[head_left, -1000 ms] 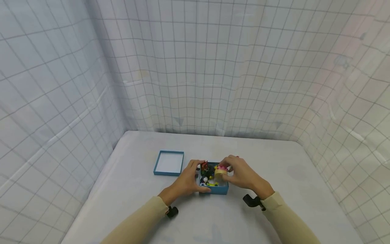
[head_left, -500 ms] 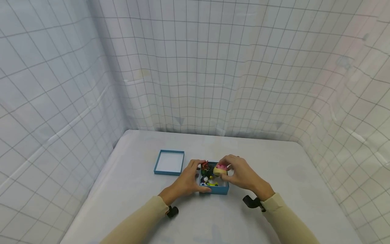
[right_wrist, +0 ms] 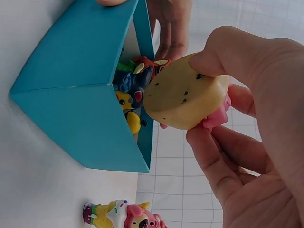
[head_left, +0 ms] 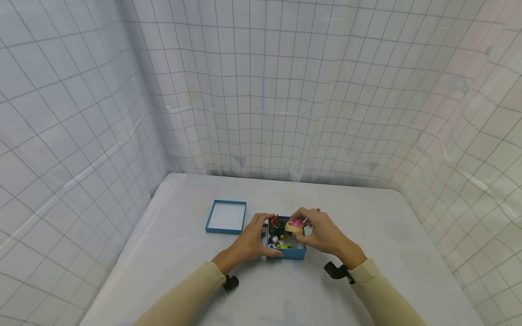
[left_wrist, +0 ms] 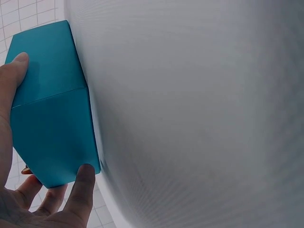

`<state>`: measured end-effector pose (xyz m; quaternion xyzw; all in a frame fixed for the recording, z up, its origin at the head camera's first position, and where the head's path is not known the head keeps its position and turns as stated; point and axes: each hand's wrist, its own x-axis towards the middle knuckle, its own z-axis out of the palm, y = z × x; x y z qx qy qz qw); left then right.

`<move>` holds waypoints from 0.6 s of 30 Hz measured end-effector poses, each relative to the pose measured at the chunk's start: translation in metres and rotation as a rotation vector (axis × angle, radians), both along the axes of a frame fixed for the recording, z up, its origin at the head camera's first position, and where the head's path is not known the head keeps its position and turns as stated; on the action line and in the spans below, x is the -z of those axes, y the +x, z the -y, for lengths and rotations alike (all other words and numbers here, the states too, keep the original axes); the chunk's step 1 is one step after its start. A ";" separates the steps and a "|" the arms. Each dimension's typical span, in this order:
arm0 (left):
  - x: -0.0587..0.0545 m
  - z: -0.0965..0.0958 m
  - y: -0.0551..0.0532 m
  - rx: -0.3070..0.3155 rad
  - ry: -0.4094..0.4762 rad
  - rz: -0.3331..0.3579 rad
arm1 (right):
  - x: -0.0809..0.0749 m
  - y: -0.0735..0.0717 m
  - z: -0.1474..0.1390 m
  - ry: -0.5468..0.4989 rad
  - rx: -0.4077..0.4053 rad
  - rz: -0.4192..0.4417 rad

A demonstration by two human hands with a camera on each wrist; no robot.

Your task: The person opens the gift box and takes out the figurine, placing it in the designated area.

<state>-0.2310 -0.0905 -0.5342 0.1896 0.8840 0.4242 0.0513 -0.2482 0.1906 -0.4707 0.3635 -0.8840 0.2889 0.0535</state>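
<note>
My left hand (head_left: pixel 249 240) grips the left end of an open blue box (head_left: pixel 291 254), its thumb on the front wall and its fingers round the far side. In the left wrist view the box (left_wrist: pixel 52 123) shows only its outer walls. Several small toy figures (head_left: pixel 275 239) lie inside, among them a dark blue one (right_wrist: pixel 135 85) and a yellow one (right_wrist: pixel 133 121). Between thumb and fingers my right hand (head_left: pixel 322 231) pinches a toy figure with a rounded cream base (right_wrist: pixel 180 95) and a pink top (right_wrist: pixel 218 115), tilted at the box's opening on the right.
A shallow blue lid with a white inside (head_left: pixel 226 216) lies left of the box on the white table (head_left: pixel 179 253). Another toy figure, pink with white and yellow (right_wrist: pixel 142 216), stands outside the box near its right end. Grid-patterned curtains (head_left: pixel 261 90) surround the table.
My right hand has raised the pink-and-cream toy figure slightly and tilted it at the box's opening. My left hand keeps its grip on the box.
</note>
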 end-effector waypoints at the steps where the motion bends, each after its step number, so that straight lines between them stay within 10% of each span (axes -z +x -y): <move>1: 0.000 0.000 0.000 0.000 0.002 0.001 | 0.000 0.000 0.000 0.001 0.002 -0.002; 18: 0.000 0.000 0.001 -0.002 0.002 0.007 | 0.001 -0.001 -0.006 -0.032 0.021 -0.049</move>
